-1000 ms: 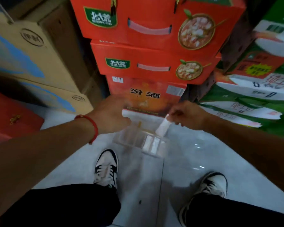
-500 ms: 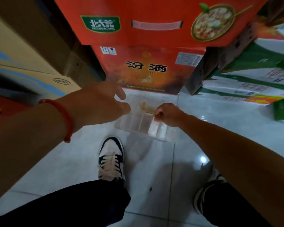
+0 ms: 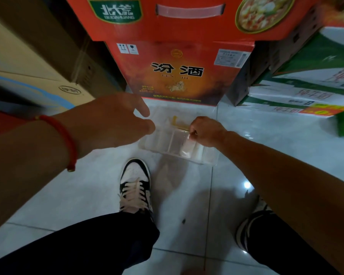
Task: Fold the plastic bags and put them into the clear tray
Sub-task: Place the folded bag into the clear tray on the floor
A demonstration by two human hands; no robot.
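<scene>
1. Two hands are hovering: your right hand (image 3: 206, 131) is pinching the folded bag (image 3: 187, 146), long axis 12-to-6, inside the clear tray (image 3: 209, 158).
2. Your left hand (image 3: 115, 124) is waiting, fingers apart, at 9 o'clock of the tray.

The left hand (image 3: 111, 122) hides the tray's (image 3: 207, 159) left end. The right hand (image 3: 206, 131) covers the top of the bag (image 3: 187, 147), its grip unclear. Above the tray, the top box (image 3: 187, 18) is cut off.

Dim, floor (image 3: 266, 135) glare, edges warped, lt blur.
</scene>
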